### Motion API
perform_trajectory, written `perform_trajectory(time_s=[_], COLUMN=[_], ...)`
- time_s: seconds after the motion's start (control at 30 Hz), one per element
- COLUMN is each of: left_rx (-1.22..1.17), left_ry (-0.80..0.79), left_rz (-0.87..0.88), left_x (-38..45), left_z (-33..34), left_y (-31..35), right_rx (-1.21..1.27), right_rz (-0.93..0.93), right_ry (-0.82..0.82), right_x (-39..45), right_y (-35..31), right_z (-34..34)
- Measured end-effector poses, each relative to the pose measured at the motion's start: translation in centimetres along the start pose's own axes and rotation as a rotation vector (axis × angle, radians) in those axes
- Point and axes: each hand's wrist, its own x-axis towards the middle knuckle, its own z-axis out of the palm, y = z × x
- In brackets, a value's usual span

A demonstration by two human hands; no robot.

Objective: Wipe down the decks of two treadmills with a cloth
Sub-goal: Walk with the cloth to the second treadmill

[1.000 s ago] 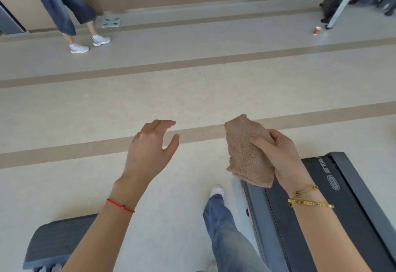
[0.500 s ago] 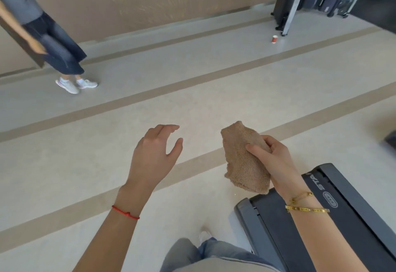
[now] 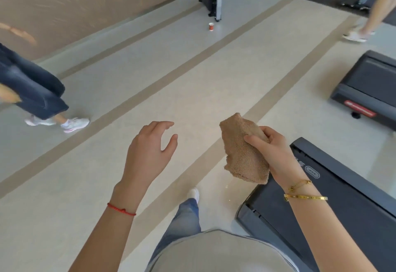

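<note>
We see a tan terry cloth [image 3: 244, 151], fuzzy, folded into a rough oblong, long axis near vertical in view, top end tilted slightly left. Our right hand [image 3: 276, 153] grips it by its right edge, just above the near treadmill deck [image 3: 347, 213], a matte black flat slab. Our left hand [image 3: 150, 151] hangs loosely spread, holding nothing, left of the cloth. A second treadmill deck [image 3: 370, 83] sits beyond the near one.

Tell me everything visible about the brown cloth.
The brown cloth looks like thick, nubby terry, folded into a rough oblong pad with an uneven lower edge. The right hand holds it in the air, thumb across its front, fingers behind. It hangs above the floor beside the near treadmill, touching neither.
</note>
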Motion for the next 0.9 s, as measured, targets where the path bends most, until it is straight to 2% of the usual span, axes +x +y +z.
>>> perform_trajectory(time_s=[0.27, 0.5, 0.73, 0.9], left_rx=[-0.054, -0.106, -0.147, -0.166], left_ry=[-0.127, -0.244, -0.343, -0.377], left_rz=[0.266, 0.464, 0.597, 0.669], left_x=[15.7, 26.2, 33.7, 38.5], left_z=[2.7, 6.4, 12.4, 17.9], left_y=[-0.1, 3.0, 8.8, 15.4], right_rx=[0.140, 0.237, 0.329, 0.377], right_rz=[0.023, 0.062, 0.078, 0.070], right_ry=[0.264, 0.490, 0.650, 0.722], right_x=[7.2, 11.1, 15.8, 20.3], right_y=[-2.7, -4.3, -5.0, -5.5], right_z=[1.0, -0.2, -4.7, -11.0])
